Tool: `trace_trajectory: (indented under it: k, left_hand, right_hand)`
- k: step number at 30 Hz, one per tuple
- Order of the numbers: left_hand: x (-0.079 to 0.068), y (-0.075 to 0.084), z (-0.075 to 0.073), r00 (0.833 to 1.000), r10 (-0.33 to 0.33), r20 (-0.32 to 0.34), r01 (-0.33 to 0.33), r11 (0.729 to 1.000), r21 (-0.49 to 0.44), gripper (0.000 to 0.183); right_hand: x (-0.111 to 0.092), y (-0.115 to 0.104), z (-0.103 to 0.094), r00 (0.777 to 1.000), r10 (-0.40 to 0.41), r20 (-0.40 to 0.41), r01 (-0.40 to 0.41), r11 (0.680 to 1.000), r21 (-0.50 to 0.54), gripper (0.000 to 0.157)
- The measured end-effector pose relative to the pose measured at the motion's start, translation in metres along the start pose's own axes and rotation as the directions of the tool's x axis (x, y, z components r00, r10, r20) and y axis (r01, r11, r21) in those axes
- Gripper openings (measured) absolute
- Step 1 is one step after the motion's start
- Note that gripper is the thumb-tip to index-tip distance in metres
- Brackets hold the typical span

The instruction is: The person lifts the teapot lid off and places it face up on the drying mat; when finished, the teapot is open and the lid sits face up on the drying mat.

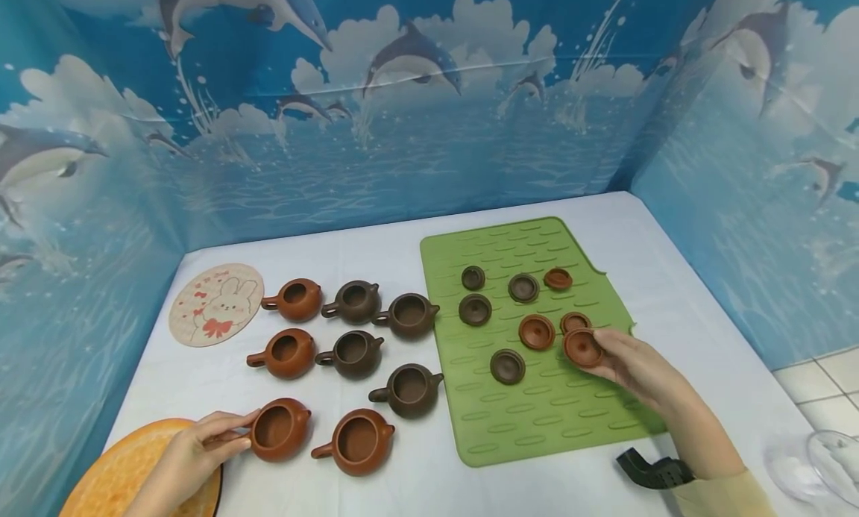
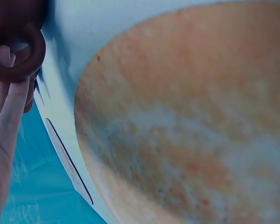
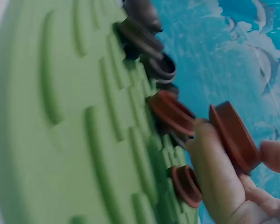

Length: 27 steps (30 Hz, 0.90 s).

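My left hand (image 1: pixel 204 446) pinches the ring handle of a reddish-brown clay teapot (image 1: pixel 295 439) with no lid on, at the front left. In the left wrist view the handle (image 2: pixel 36 58) shows up close, fingers (image 2: pixel 9 112) at its loop. My right hand (image 1: pixel 634 364) holds a reddish-brown teapot lid (image 1: pixel 582 348) by its rim over the green mat (image 1: pixel 510 435). In the right wrist view that lid (image 3: pixel 235 137) is tilted between fingers and thumb, above the mat. Close behind it lies another reddish lid (image 1: pixel 575 321), partly covered in the head view.
Several lidless teapots, reddish (image 1: pixel 359 442) and dark brown (image 1: pixel 411 390), stand in rows at the left and middle. More lids (image 1: pixel 508 366) lie on the mat. A rabbit-print round mat (image 1: pixel 216 304), an orange round mat (image 1: pixel 144 457) and a black curved object (image 1: pixel 651 472) lie around them.
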State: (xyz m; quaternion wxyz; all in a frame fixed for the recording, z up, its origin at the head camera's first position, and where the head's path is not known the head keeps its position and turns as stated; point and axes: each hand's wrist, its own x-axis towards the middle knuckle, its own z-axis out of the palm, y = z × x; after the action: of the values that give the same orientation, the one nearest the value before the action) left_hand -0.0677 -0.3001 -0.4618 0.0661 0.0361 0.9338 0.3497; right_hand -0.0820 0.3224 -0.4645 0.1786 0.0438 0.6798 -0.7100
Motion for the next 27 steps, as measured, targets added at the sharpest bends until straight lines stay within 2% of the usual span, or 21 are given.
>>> trace_trajectory:
  k: [3, 8, 14, 20, 23, 27]
  left_hand:
    - [-0.001, -0.001, 0.0, 1.0, 0.023, -0.015, -0.023, 1.0, -0.006, 0.035]
    - [-0.007, -0.004, 0.003, 0.998, 0.047, -0.051, -0.048, 0.999, -0.014, 0.034]
    - [-0.011, -0.004, 0.004, 0.999, -0.009, -0.046, 0.009, 1.0, -0.002, 0.034]
    - [-0.011, -0.002, 0.006, 0.999, -0.006, -0.044, 0.006, 1.0, 0.008, 0.033]
    - [-0.01, 0.0, 0.005, 0.999, -0.009, -0.034, 0.009, 1.0, -0.011, 0.036]
    - [-0.008, 0.002, 0.003, 0.999, -0.042, 0.003, 0.042, 0.999, -0.026, 0.039]
  right_hand:
    - [0.0, 0.005, 0.004, 0.992, 0.077, -0.102, -0.096, 0.974, -0.203, 0.064]
    - [0.002, 0.005, 0.011, 0.97, 0.118, -0.213, -0.202, 0.88, -0.431, 0.066]
    - [0.004, 0.0, 0.013, 0.968, 0.082, -0.238, -0.205, 0.806, -0.556, 0.065]
    - [0.002, 0.005, 0.012, 0.965, 0.023, -0.26, -0.2, 0.706, -0.68, 0.064]
    - [0.001, 0.007, 0.013, 0.968, -0.011, -0.249, -0.176, 0.677, -0.714, 0.061]
    - [0.0, 0.007, 0.015, 0.969, -0.045, -0.243, -0.153, 0.663, -0.733, 0.059]
